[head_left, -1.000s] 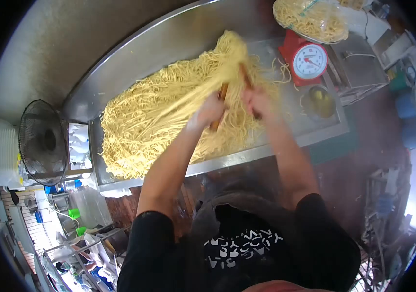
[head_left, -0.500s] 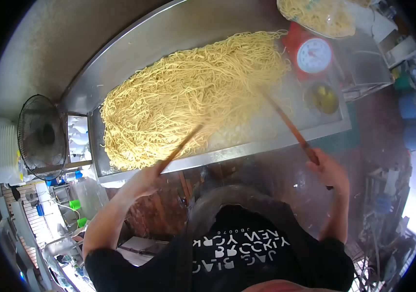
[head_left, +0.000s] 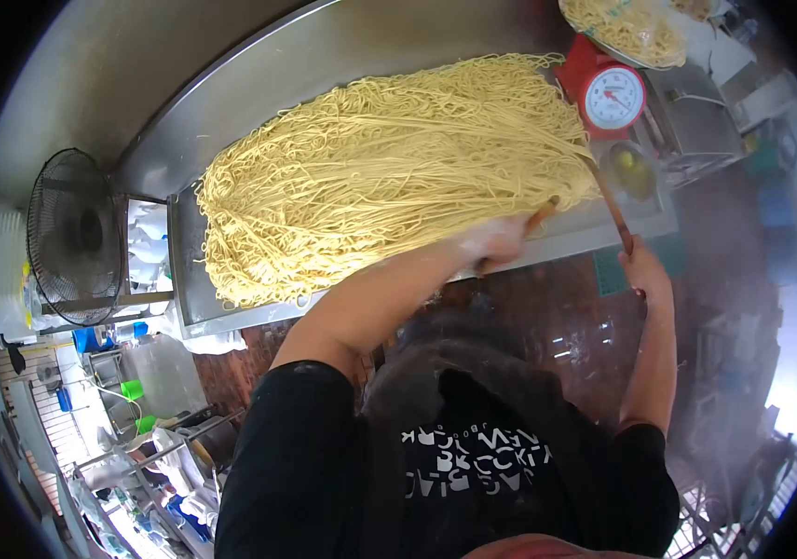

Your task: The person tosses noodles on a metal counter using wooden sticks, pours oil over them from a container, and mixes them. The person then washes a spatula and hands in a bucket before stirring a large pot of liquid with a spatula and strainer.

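Observation:
A wide heap of yellow noodles lies in a shallow metal tray. My left hand, blurred, reaches across to the tray's near edge and is closed round a short visible length of wooden stick. At the right, my right hand grips a longer wooden stick. Its far tip touches the right end of the noodles, where strands are drawn out lengthwise. The tip of the left stick is beside the noodles' near right edge.
A red dial scale stands at the tray's right end, near a bowl with something yellow. Behind it is a plastic-covered basket of noodles. A black fan stands left of the tray.
My left hand has swung far right along the near edge with its stick. My right hand has moved slightly right and up. The noodles have spread further toward the tray's right end.

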A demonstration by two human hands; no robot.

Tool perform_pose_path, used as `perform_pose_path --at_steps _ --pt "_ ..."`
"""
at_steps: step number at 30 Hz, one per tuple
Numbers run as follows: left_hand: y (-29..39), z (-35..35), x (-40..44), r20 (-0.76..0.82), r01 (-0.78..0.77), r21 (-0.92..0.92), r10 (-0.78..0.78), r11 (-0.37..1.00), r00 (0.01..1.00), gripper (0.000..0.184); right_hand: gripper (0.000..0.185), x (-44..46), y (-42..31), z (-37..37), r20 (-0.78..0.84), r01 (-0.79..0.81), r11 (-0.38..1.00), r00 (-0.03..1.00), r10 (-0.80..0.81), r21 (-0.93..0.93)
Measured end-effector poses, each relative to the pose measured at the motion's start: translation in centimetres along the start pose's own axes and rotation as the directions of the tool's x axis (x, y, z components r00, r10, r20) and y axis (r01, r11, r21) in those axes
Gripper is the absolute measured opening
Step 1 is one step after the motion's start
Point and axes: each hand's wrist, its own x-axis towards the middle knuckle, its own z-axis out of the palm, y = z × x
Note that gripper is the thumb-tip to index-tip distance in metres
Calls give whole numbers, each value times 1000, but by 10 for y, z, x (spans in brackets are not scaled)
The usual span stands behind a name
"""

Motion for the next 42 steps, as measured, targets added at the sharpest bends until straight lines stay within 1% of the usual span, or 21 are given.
perform_pose_path --at_steps 1,4,6,7,8,13,16,17,18,20,21,22,23,24,25,29,32,35,37,39,42 --pt "-40 14 -12 -46 -11 -195 2 981 999 55 28 4 5 6 -70 52 995 996 -58 -85" --pt "-95 -30 -157 16 116 -60 -115 991 993 61 26 -32 5 -6 -153 181 934 959 -237 -309" --pt "-142 -41 -270 -38 242 -29 -243 970 969 65 26 -97 -31 -41 -101 115 908 980 -169 -402" --pt "-135 -56 -323 -15 437 -50 -439 898 899 67 30 -122 -36 -56 -66 110 899 986 -152 -423" --pt "-162 -50 -375 -116 378 -134 -393 916 912 60 33 -145 -41 -68 -31 105 890 991 -132 -444" --pt "-182 -31 -508 -132 692 -258 -734 675 667 60 40 -231 -122 -75 -57 249 882 954 -295 -399" --pt "-199 -7 -528 -177 633 -208 -665 746 726 60 41 -228 -177 -46 118 320 854 947 -298 -410" --pt "-177 -17 -517 11 707 -338 -748 621 663 59 42 -211 -175 -26 188 456 819 890 -416 -349" --pt "-193 1 -512 -31 648 -326 -693 688 720 60 43 -188 -169 4 248 583 763 811 -529 -280" --pt "-231 50 -481 -139 534 -309 -593 787 793 59 46 -165 -201 67 379 529 841 806 -455 -114" --pt "-244 70 -449 -210 477 -297 -544 827 813 58 50 -102 -146 149 126 860 506 509 -851 -61" --pt "-264 101 -414 -328 350 -380 -479 856 814 58 44 -139 -211 152 375 371 914 834 -405 163" --pt "-239 90 -383 -161 396 -625 -607 673 778 60 34 -131 -226 190 410 220 935 853 -322 278" --pt "-251 112 -346 -247 187 -771 -556 609 793 61 21 -128 -245 219 318 244 889 870 -378 388" --pt "-235 98 -321 -245 146 -804 -544 577 802 52 16 -103 -251 250 438 76 733 758 -483 676" --pt "-232 62 -272 -315 -95 -885 -433 457 845 41 13 -104 -327 249 286 13 520 824 -490 854" --pt "-235 61 -302 -309 -105 -888 -412 448 857 55 16 -112 -313 212 214 181 612 830 -515 770" --pt "-276 86 -362 -222 166 -779 -513 605 830 66 25 -119 -247 171 76 511 811 831 -551 285" --pt "-282 104 -406 -172 296 -770 -631 565 757 67 31 -137 -194 134 85 588 809 806 -587 10" --pt "-299 138 -439 -490 172 -450 -403 876 773 65 34 -162 -180 98 275 390 920 890 -364 -42" --pt "-291 153 -400 -331 229 -686 -577 690 746 62 37 -123 -155 144 162 550 826 810 -564 126"
